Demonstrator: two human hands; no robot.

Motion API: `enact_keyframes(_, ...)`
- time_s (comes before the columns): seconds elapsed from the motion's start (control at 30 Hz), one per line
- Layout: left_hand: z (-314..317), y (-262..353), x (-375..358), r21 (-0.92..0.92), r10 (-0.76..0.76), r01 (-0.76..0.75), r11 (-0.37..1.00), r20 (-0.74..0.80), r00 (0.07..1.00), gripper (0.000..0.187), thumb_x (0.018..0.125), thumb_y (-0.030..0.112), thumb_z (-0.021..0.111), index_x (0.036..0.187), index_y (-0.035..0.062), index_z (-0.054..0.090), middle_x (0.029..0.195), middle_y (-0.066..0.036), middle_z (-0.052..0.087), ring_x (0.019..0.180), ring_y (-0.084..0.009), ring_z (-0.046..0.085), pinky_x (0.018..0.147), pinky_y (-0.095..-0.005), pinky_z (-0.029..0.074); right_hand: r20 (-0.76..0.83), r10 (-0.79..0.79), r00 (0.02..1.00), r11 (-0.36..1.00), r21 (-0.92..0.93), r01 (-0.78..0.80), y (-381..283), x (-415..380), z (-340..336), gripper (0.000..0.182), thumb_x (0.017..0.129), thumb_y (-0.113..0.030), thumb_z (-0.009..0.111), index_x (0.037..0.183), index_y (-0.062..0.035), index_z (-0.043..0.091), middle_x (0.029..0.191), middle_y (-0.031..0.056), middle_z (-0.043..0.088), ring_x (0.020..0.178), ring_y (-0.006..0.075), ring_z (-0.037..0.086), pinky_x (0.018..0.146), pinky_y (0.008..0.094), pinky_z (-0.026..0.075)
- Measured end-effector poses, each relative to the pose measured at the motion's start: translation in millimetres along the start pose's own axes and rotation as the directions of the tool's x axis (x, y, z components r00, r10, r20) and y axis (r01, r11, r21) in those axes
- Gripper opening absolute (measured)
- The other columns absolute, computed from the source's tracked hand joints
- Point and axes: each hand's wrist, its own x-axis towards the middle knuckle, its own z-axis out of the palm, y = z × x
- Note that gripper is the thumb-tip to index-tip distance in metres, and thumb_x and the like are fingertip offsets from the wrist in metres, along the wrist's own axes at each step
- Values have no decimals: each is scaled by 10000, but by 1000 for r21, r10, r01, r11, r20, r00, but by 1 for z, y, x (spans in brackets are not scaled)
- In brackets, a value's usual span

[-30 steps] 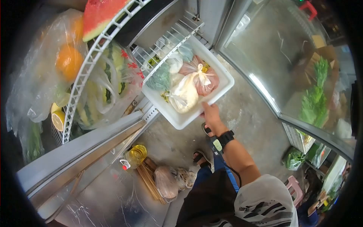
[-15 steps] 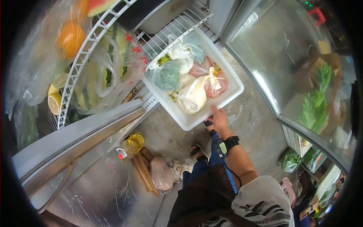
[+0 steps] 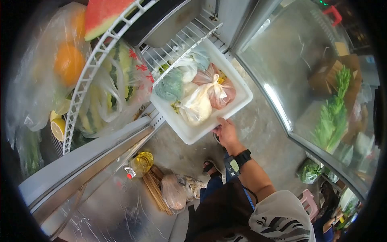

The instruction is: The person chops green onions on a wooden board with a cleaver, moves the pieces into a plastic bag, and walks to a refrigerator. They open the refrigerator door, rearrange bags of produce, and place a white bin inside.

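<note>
Right hand (image 3: 225, 131), fingers gripping the white tray (image 3: 189, 135) at its 5 o'clock edge, has nudged it back toward the wire shelf (image 3: 177, 50); left hand unseen.

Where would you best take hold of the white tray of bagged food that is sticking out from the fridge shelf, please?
Probably the white tray by its near rim, from the open front: its far end sits under the wire shelf and bags fill the inside. The right hand grips that rim now. A second hand at the free near-left corner might steady it.
</note>
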Motion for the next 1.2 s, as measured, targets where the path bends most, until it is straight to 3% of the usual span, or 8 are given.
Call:
enact_keyframes(0.37, 7, 13, -10, 86, -50, 48, 995, 27, 998, 347, 956, 330, 476, 717, 80, 500, 602, -7, 459, 512, -171, 478, 589, -330, 388, 436, -340, 833, 936, 71, 345, -57, 112, 150, 276, 908, -85, 512, 1161, 24, 501, 1044, 108, 590, 947, 188, 597, 866, 330, 530)
enact_keyframes(0.47, -29, -27, 23, 543, 420, -604, 583, 436, 796, 388, 966, 370, 439, 705, 88, 487, 583, 0, 449, 459, -144, 408, 573, -314, 354, 298, -145, 944, 989, 82, 127, -77, 110, 173, 220, 846, -109, 614, 962, 19, 477, 805, 83, 506, 760, 193, 560, 708, 320, 552)
enact_keyframes(0.6, -14, -12, 9, 126, 43, -62, 990, 145, 988, 376, 972, 359, 432, 719, 90, 505, 589, -1, 454, 489, -151, 432, 581, -340, 355, 88, -180, 980, 967, -166, 193, -57, 114, 159, 305, 835, -168, 640, 996, 32, 476, 839, 135, 565, 680, 203, 575, 570, 315, 521)
enact_keyframes(0.67, -26, -23, 19, 634, 639, -748, 197, 495, 588, 376, 983, 346, 406, 744, 79, 519, 623, -2, 472, 537, -156, 471, 595, -356, 368, 109, -179, 978, 964, -180, 196, -39, 107, 125, 308, 843, -165, 627, 1017, 46, 484, 855, 142, 577, 677, 204, 582, 568, 313, 524)
enact_keyframes(0.9, -3, -4, 1, -93, 35, -29, 995, 60, 998, 320, 941, 336, 525, 848, 33, 569, 666, -31, 482, 599, -212, 508, 590, -370, 365, 85, -91, 992, 972, -209, 107, -19, 36, 53, 292, 888, -141, 538, 1032, 112, 548, 886, 168, 621, 739, 213, 640, 575, 323, 544)
enact_keyframes(1.03, -34, -42, 25, 556, 641, -703, 444, 351, 682, 332, 904, 353, 594, 881, 22, 577, 658, -67, 468, 607, -257, 495, 585, -386, 365, 2, 189, 982, 584, -804, -111, -76, 5, 50, 279, 884, -174, 556, 760, 71, 607, 687, 143, 629, 731, 251, 655, 601, 343, 547)
enact_keyframes(1.1, -36, -41, 26, 562, 646, -722, 404, 383, 660, 384, 884, 386, 625, 887, 4, 580, 664, -92, 476, 607, -294, 479, 577, -405, 364, 713, -77, 697, -404, -661, 632, -77, 42, 34, 310, 857, -224, 610, 737, 62, 597, 711, 168, 656, 728, 335, 660, 660, 376, 546)
enact_keyframes(1.2, -43, -52, 38, 551, 701, -750, 366, 367, 611, 431, 898, 427, 593, 848, -1, 576, 675, -101, 493, 613, -304, 481, 566, -419, 363, 504, -497, 707, -31, -824, 565, -111, 66, 104, 444, 824, -294, 648, 1139, 7, 559, 1120, 234, 577, 1061, 390, 561, 899, 436, 458)
